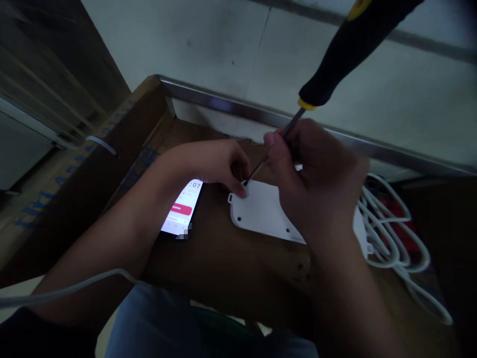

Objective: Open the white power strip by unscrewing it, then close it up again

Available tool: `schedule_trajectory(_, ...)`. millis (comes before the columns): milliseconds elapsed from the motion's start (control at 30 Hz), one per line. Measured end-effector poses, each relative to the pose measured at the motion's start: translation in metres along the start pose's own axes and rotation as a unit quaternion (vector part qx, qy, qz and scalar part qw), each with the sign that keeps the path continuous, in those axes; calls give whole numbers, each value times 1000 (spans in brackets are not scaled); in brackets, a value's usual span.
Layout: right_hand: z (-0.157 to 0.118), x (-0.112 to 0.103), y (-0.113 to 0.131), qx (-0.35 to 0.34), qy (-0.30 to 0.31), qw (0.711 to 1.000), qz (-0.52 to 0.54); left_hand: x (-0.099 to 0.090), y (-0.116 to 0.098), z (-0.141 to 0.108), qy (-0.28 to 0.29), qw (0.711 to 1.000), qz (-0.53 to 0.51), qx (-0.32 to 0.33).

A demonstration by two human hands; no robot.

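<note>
Pale, dimly lit tiling (223,44) beyond a brown cardboard work surface (231,263), with a blue-printed cardboard side wall (122,129) at left and a grey metal rail (238,107) along the back. At the near edge, light blue denim legs (145,323). To the right, loose loops of thick white cable (391,258). Slanting down from upper right, a long steel-shafted screwdriver with a black and yellow handle (335,64). Under its tip, flat on the cardboard, a long white plastic casing with rounded corners (261,206), partly hidden by the right hand (316,174). Right thumb and fingers closed around the steel shaft, below the handle. Left hand (227,161) at the casing's far left corner, thumb against the plastic, forefinger curled beside the tip, only a small gap between; impossible to tell whether around a screw. Near the left wrist, a lit rectangular phone (182,211). Along the casing's near edge, two small dark round holes (239,219). Closer still, tiny metallic bits (301,267), perhaps loose screws.

By appearance, work at the far left corner in hand, not finished; near-edge holes possibly left to do, fill too dark to judge; right end hidden, progress there unknown.
</note>
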State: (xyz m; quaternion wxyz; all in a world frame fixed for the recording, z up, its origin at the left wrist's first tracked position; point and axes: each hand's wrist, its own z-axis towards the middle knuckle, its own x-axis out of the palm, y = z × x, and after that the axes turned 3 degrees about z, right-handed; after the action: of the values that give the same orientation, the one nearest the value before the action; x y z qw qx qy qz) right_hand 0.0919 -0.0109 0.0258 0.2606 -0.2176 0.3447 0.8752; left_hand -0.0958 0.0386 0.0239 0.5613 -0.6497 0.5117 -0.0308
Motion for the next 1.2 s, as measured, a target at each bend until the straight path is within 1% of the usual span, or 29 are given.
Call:
schedule_trajectory(267, 1, -1, 1, 2, -3, 1000, -1, -1, -5, -3, 1, 1000, 26, -9)
schedule_trajectory(400, 2, -2, 2, 2, -2, 1000, 7, -1, -6, -3, 1, 1000, 24, -9)
schedule_trajectory(567, 3, -4, 3, 2, -3, 1000, -10, -2, -4, -4, 7, 1000, 16, -4)
schedule_trajectory(700, 3, -5, 4, 13, 11, 1000, -14, -2, -3, -4, 8, 1000, 14, 3)
schedule_trajectory(833, 2, -6, 2, 1, 12, 1000, 2, -1, -4, -3, -7, 1000, 8, 4)
schedule_trajectory(967, 2, -6, 1, -4, 32, 999, -2, 0, -5, -1, -2, 1000, 17, -6)
schedule_trajectory(1067, 2, -6, 2, -5, 49, 999, 5, 0, -1, 2, 4, 1000, 9, 8)
schedule_trajectory(1200, 3, -6, 5, -11, 39, 999, 6, 0, 4, 3, 8, 1000, -8, 25)
